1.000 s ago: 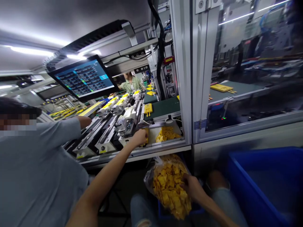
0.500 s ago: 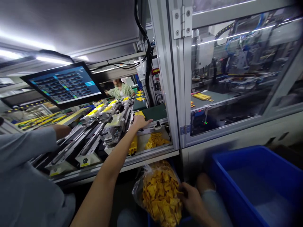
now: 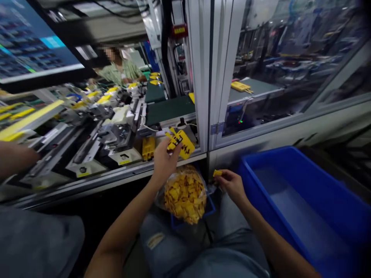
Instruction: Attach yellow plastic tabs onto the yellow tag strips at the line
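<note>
My left hand [image 3: 162, 161] is closed on a flat yellow plastic part [image 3: 180, 143], held up just in front of the workbench edge. My right hand [image 3: 232, 184] pinches a small yellow piece [image 3: 217, 173] over my lap. Between the two hands sits a clear plastic bag full of small yellow pieces [image 3: 184, 194], resting in a small blue bin on my knees. On the bench behind my left hand stands another yellow part [image 3: 148, 147].
A large blue bin [image 3: 292, 200] stands at my right. A machine enclosure with an aluminium post [image 3: 203, 73] and glass panels fills the right. A conveyor line with fixtures [image 3: 95, 131] runs left, under a monitor [image 3: 31, 46]. A co-worker's grey sleeve [image 3: 37, 239] is at left; another person sits far back.
My left hand has drawn back from the green mat with a yellow part in it. My right hand has left the bag holding a small yellow piece. The view has tipped downward.
</note>
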Tool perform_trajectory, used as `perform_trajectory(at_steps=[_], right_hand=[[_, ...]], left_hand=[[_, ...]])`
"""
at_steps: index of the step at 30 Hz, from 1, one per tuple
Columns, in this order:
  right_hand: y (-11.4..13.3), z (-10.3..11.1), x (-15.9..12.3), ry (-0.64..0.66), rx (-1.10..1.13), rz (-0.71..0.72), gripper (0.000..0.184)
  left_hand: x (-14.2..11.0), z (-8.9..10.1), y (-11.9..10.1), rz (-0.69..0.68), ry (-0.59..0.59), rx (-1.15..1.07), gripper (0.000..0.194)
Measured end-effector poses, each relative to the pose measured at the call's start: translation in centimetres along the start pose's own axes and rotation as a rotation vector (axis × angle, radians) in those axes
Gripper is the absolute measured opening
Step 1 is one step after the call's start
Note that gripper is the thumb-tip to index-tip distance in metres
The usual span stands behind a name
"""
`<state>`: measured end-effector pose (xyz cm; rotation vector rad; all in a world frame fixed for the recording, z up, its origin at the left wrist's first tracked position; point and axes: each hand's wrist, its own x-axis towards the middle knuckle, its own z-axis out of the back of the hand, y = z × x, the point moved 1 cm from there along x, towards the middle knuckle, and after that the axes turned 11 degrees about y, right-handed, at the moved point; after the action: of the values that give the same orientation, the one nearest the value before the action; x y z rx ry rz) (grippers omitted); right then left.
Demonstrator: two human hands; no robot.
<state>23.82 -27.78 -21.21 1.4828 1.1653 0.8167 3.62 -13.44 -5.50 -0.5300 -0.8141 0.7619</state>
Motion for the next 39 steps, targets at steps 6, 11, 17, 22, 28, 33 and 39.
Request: perform_trajectory(at_steps=[6,11,17,22,28,33,39], right_hand=[[-0.7,2.6,-0.6,-0.034,-0.178,0.039,0.042],[-2.3,2.8,-2.4,0.151,-0.211,-0.090,0.048],[-4.6,1.8,-4.8,0.409,-0.240,-0.213,0.050],[-4.6,1.7,-5.2,0.452,-0.539,-0.165,0.033],[-5.1,2.5,-4.6,0.505,-0.591,-0.286,0.041],[-5.3,2.6,-4.7,0.499,-0.710,-0.275,0.030],[-4.6,2.5,-4.6,0.598,-0.826,-0.219,0.016]], left_hand=[[-11.9,-9.6,3.3,0.670,0.359,-0.839,0.049],[-19.9,-16.1,5.3,0.945,0.507,-1.099,0.058],[-22.8,-18.1,6.0,1.027,0.548,-1.106,0.063],[-22.6,-18.3,6.4,1.037,0.574,-1.121,0.059],[-22.6,-18.4,6.3,1.037,0.582,-1.118,0.046],[-22.5,-18.4,6.2,1.045,0.589,-1.114,0.042],[-22.1,-18.3,5.7,1.063,0.584,-1.146,0.043]])
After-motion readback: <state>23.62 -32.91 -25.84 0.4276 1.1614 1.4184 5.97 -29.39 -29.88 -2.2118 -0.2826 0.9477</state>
